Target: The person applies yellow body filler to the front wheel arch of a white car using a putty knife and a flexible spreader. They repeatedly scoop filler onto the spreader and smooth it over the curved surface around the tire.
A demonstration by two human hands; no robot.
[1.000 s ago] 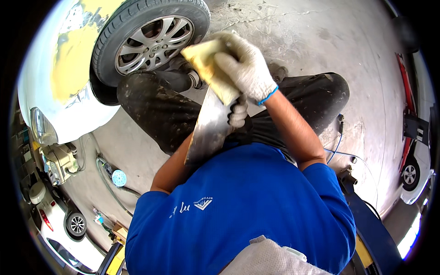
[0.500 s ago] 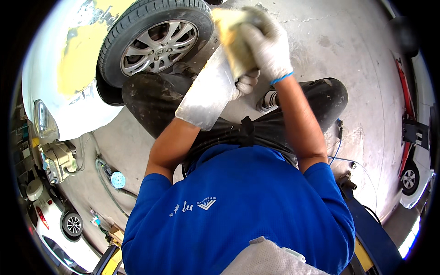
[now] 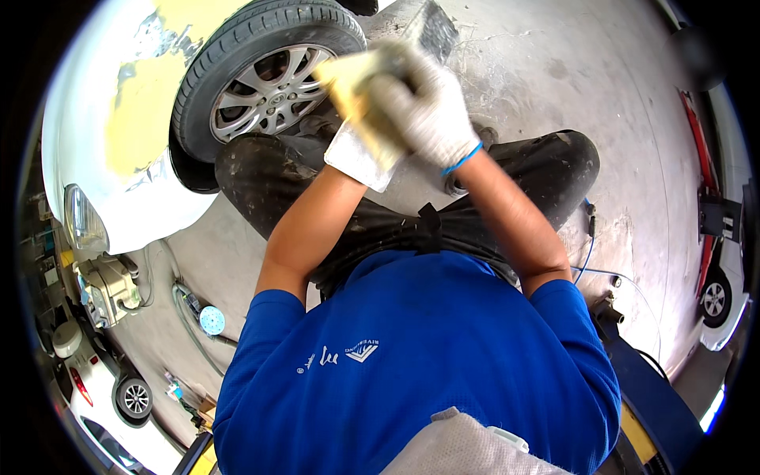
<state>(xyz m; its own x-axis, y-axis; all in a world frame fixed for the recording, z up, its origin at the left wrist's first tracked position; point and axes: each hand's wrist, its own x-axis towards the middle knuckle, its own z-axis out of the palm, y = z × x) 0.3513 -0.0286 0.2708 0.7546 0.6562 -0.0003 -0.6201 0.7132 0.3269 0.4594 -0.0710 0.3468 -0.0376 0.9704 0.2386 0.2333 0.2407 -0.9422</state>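
My right hand (image 3: 427, 111), in a white glove with a blue cuff edge, is closed around a putty spreader (image 3: 356, 99). Yellow filler coats the spreader, and motion blurs its outline. Beneath it, a pale metal plate (image 3: 366, 162) lies across my left wrist. The plate and spreader hide my left hand; its closed grip on the plate shows only in the earlier frame. A grey, flat-faced piece (image 3: 431, 32) sticks out beyond my right hand; I cannot tell if it is the plate's far end.
A pale car body (image 3: 142, 206) with yellow filler patches (image 3: 142, 111) stands at the left, beside its wheel (image 3: 273, 87). A round blue sander (image 3: 211, 320) with a hose lies on the concrete floor (image 3: 554, 87). Another white car (image 3: 103, 396) stands at lower left.
My right hand and the spreader have moved left and toward me. The plate has shifted away from my body, and my left hand has gone out of sight behind it.
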